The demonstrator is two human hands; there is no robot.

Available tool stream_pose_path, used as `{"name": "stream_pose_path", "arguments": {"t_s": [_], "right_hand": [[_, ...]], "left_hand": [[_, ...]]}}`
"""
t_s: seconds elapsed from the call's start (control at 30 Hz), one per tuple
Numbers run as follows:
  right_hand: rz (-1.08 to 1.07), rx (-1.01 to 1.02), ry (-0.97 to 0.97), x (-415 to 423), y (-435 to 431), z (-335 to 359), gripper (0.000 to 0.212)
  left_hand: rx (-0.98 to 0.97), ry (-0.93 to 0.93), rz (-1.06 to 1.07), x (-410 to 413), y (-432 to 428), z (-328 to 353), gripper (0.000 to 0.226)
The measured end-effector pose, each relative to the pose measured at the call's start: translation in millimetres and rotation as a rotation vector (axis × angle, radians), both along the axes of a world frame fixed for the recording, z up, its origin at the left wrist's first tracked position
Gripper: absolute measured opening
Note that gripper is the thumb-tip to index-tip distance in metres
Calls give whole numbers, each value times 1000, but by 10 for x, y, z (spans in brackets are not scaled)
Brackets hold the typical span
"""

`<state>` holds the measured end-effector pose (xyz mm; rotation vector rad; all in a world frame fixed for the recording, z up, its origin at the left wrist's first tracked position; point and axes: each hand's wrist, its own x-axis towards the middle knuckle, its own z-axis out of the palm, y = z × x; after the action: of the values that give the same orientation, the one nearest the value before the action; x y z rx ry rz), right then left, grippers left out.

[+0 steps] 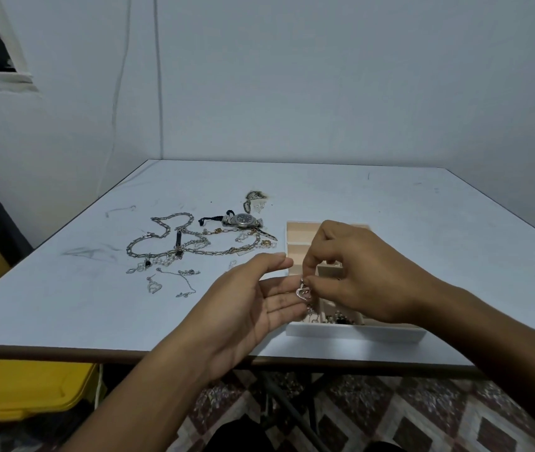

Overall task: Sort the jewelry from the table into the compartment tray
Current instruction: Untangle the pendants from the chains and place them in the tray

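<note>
My right grip is closed in a pinch. Thumb and forefinger nip the top of a heart pendant, a small silver heart set with pale stones, which hangs just below my fingertips. The other fingers of that grip curl above it. My left grip is open and holds nothing. Its palm is turned up and toward the right, with the fingers straight and close together. Their tips are just beside the pendant, and I cannot tell whether they touch it.

The pendant hangs over the near left part of the compartment tray. The tray is a white-walled box with beige lining, and it sits on the worktop close to the near edge. My right grip hides much of it. The far compartments show their beige lining, and a near one holds small dark and silver pieces, too small to tell apart.

The unsorted jewelry lies on the worktop left of the tray. A heavy link chain sprawls in loops, tangled with finer chains. A wristwatch with a dark dial lies at the far side of that heap. Nearer to me, apart from the heap, are a small silver heart earring and a thin chain.

Under the worktop on the left stands a yellow bin, and a patterned floor shows below.
</note>
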<state>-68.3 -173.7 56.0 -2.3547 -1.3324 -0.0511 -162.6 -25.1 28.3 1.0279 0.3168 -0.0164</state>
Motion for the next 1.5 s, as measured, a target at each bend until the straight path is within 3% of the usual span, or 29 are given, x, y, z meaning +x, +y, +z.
{"name": "stream_pose_path", "arguments": {"t_s": [0.33,0.5,0.73,1.03,1.37,1.5], "right_hand": [[-20,30,-20,57,-31,37,3],[-13,41,-4,93,62,97,2],[74,-89,80,81,580,-42,15],[144,-236,29,26,1457,-207,32],[100,-323,41,88,1878,-284,8],[110,-352,-25,53,1926,-245,15]], "left_hand": [[-1,29,6,-60,26,44,26],[13,-45,79,-117,178,25,27],[504,-129,447,-301,728,-104,20],[1146,-62,556,-522,1308,-245,17],[1194,-77,531,-502,1427,-312,12],[1159,-93,526,-461,1404,-264,12]]}}
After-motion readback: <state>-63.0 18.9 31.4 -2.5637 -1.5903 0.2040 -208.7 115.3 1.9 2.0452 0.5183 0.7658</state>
